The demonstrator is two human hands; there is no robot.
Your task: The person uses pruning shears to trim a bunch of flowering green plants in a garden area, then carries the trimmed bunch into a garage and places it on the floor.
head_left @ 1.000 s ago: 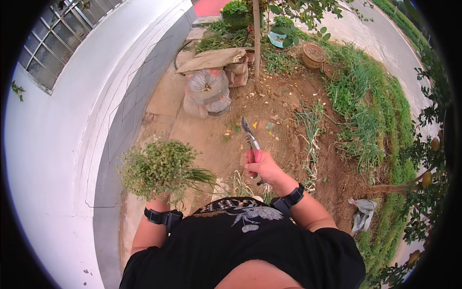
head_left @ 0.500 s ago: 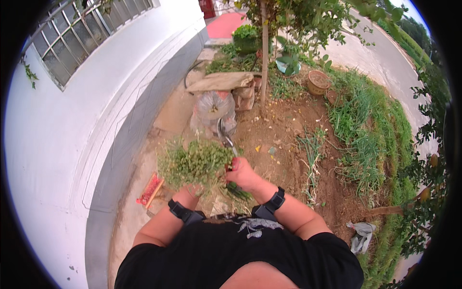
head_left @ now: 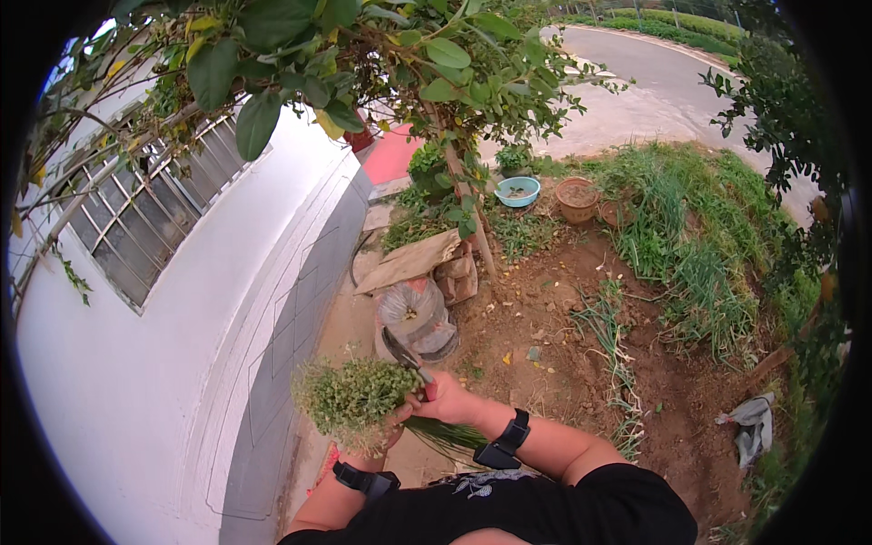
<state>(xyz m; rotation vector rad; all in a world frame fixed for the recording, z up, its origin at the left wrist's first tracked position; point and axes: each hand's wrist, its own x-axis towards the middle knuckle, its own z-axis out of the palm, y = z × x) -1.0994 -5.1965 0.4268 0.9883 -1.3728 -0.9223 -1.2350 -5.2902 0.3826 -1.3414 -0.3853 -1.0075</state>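
My left hand (head_left: 391, 434) is closed round a thick bunch of green stems with pale, seedy heads (head_left: 354, 400), held in front of my body. The long thin stems (head_left: 450, 434) stick out to the right beneath my right forearm. My right hand (head_left: 450, 400) grips the red handle of a sickle (head_left: 401, 350). Its dark curved blade points up and away to the left, beside the heads. Both hands are close together, and the bunch hides part of the left fingers.
A tied plastic bag (head_left: 413, 313) sits ahead by a board (head_left: 413, 262) on bricks. Beyond are a thin tree trunk (head_left: 468, 200), a blue basin (head_left: 518, 191) and a clay pot (head_left: 576, 198). Pulled onions (head_left: 613, 336) lie right; a white wall (head_left: 136, 381) stands left.
The view has tilted up and turned. My hands have come closer together, the right hand and sickle moving in beside the bunch, whose stems now show to the right.
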